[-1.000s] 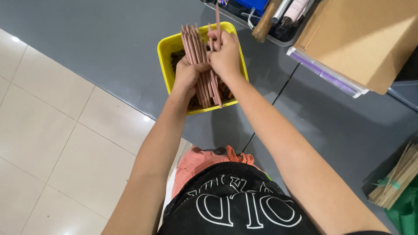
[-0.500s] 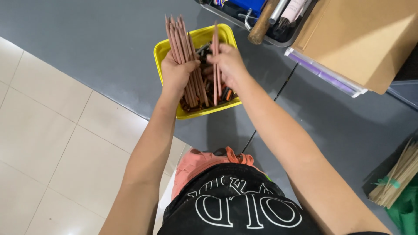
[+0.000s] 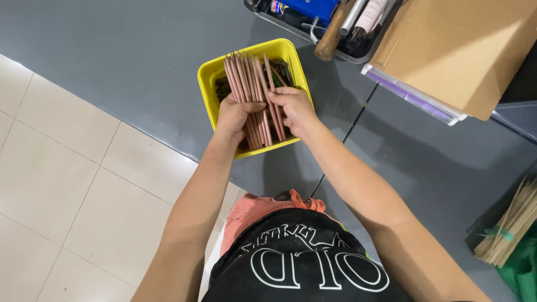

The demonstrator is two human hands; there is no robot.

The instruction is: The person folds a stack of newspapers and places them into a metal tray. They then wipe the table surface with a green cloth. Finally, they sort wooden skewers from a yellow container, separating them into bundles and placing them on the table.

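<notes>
A yellow rectangular bin (image 3: 208,78) sits on a dark grey table and holds many brownish-pink sticks. My left hand (image 3: 234,113) grips a bundle of these sticks (image 3: 246,75), fanned out over the bin. My right hand (image 3: 295,107) is closed around a few sticks at the right side of the same bundle. Both hands hover just over the bin's near half. Darker sticks lie in the bottom of the bin, partly hidden by the bundle.
A tray (image 3: 313,34) with tools, including a wooden handle (image 3: 331,34), stands behind the bin. A cardboard box (image 3: 464,50) sits at the right. A tied bundle of thin pale sticks (image 3: 510,226) lies at the right edge. Tiled floor (image 3: 61,168) is at the left.
Both hands with the stick bundle have come down from above the bin's far edge toward its near half; the bundle now lies flatter and more fanned out.
</notes>
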